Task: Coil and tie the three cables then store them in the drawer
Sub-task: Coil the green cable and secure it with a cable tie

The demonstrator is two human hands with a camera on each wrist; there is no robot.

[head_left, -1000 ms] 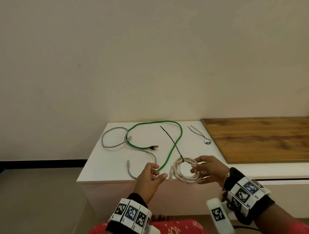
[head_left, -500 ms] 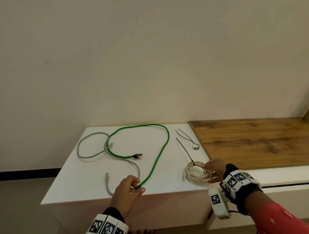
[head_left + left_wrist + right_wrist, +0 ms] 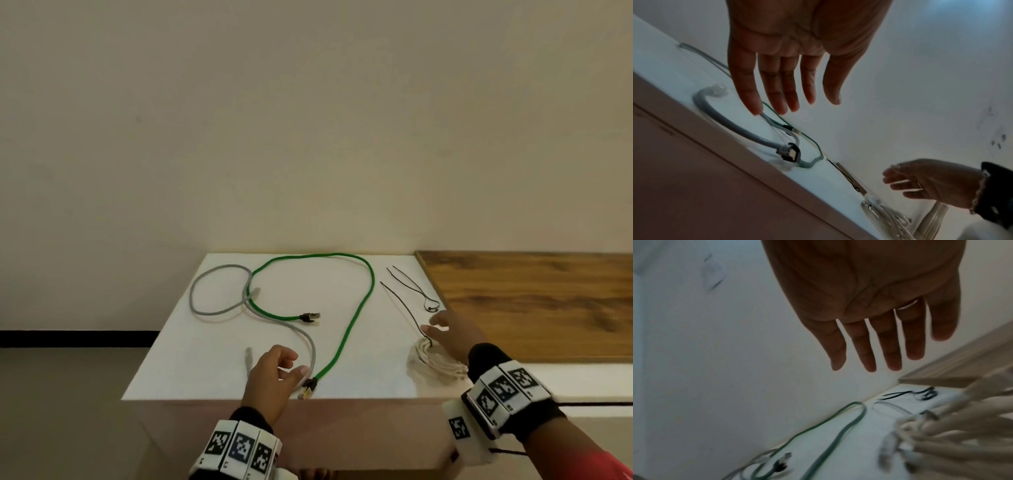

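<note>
White cable [image 3: 436, 363], coiled and tied, now set down on the counter [image 3: 212, 349] beside the emptied, open right hand [image 3: 452, 337]; left hand [image 3: 274, 375], open too, released from the green cable [image 3: 356, 318], still uncoiled.

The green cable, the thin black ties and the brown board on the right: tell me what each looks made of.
Green cable: probably matte plastic or rubber sheath, even colour, bends in soft curves; dark plug with a metallic-looking tip.
Thin black ties: likely stiff plastic, springy thin strips ending in a small head.
Brown board: wood or wood-look laminate, with streaky grain and a slight sheen; which one is unclear.
</note>
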